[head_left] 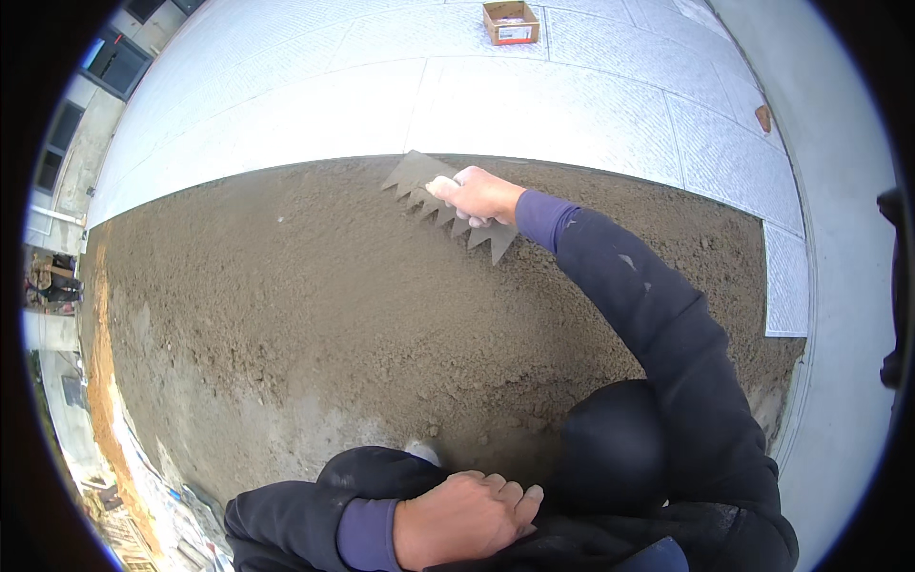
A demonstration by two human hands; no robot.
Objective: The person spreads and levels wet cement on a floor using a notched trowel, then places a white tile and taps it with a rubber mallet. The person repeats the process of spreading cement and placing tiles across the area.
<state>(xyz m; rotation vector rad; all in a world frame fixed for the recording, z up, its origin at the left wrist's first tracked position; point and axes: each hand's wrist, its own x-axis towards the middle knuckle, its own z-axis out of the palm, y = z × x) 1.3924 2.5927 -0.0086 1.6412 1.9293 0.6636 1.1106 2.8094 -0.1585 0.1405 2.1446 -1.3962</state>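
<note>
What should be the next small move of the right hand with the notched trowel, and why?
Probably draw the notched trowel toward the body: the right hand holds it at the far edge of the mortar bed, beside the laid tiles, and nearer mortar looks lumpy.

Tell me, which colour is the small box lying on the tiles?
The small box is orange-brown cardboard with a pale label inside, seen in the head view, at the top.

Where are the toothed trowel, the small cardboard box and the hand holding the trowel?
toothed trowel (pixel 412 174): head view, on the bare flat blade left of the fingers.
cardboard box (pixel 512 22): head view, on its open top.
right hand (pixel 479 195): head view, on the back of the hand.
</note>
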